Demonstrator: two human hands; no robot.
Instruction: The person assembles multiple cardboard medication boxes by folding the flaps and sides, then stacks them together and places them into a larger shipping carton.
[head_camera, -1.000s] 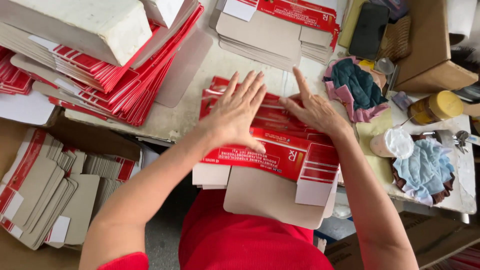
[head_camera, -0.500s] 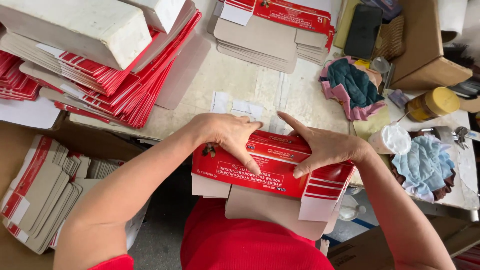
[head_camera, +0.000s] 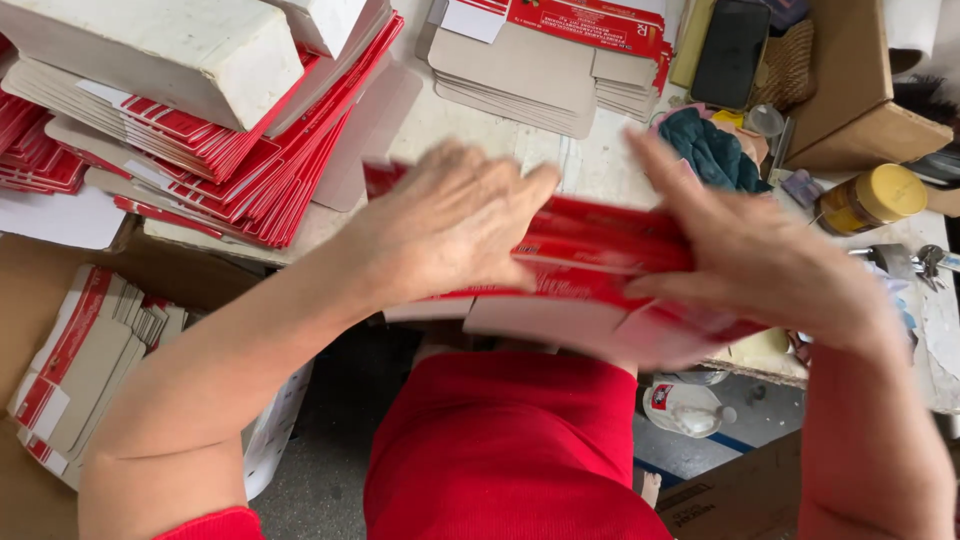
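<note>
A: Step?
B: Folding. Left hand (head_camera: 450, 225) and right hand (head_camera: 760, 265) both grip a red-and-white carton blank (head_camera: 590, 290), blurred, held above the table edge (head_camera: 760, 362).
A: Next move needs?
B: Probably flaps tucked square. Flat blank stack (head_camera: 230, 165) lies left, yellow-lidded jar (head_camera: 872, 198) right.

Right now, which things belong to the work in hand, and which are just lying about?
In use:
left hand and right hand, both gripping the red carton
stack of flat red cartons
flat blanks in the box

Lying about:
yellow-lidded jar
black phone
teal cloth
keys
</note>
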